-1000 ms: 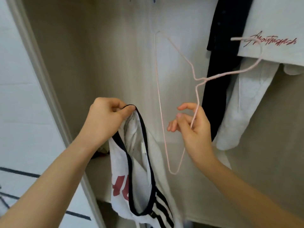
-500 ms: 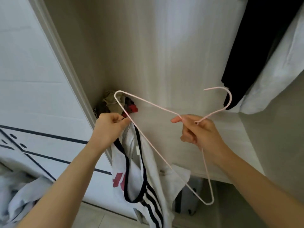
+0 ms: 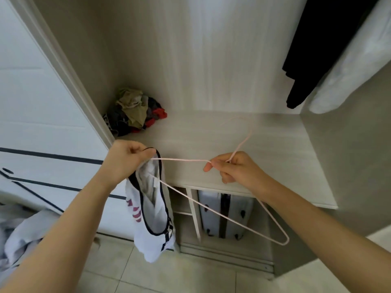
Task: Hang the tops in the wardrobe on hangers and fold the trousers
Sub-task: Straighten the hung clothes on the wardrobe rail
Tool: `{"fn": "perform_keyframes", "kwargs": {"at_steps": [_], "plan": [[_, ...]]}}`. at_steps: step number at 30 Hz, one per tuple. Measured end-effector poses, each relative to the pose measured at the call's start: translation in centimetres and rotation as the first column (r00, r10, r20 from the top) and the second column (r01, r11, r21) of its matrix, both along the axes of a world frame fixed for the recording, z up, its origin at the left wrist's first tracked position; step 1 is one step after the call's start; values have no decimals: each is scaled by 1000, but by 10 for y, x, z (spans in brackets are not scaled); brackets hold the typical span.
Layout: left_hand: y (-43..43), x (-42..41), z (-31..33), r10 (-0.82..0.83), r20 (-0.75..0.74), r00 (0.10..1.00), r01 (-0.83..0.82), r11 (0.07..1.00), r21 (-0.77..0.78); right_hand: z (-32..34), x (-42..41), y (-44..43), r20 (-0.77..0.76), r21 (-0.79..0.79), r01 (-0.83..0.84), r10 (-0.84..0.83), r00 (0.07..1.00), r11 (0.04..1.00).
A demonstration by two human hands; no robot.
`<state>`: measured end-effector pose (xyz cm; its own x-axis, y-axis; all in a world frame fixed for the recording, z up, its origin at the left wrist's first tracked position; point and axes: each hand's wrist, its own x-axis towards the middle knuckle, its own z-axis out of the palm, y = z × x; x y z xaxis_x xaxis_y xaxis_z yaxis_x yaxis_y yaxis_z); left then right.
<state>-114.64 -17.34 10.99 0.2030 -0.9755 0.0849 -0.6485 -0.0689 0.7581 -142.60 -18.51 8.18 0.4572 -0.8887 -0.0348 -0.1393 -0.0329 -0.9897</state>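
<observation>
1. White top hangs from the left hand, fingers pinching its neckline, before the shelf's front edge.
2. Right hand grips the pink hanger at its neck.
3. Two garments hang already; this one isn't hung yet.
4. Hanger's left end now enters the neckline; earlier it stood above.

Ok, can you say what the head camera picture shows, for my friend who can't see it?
A left hand grips the collar of a white top while the right hand pinches a pink wire hanger, one end at that collar. Behind, crumpled clothes lie on a wardrobe shelf.
</observation>
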Motion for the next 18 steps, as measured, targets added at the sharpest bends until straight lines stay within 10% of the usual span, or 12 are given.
{"fn": "perform_keyframes", "kwargs": {"at_steps": [12, 18], "plan": [[53, -64, -2, -217, 25, 976, 218, 964, -151, -4, 27, 27, -25, -205, 111, -118, 993, 973], [80, -69, -6, -209, 318, 925, 302, 912, -277, -10, 24, 49, 27, -232, 98, -94, 995, 968]]}}
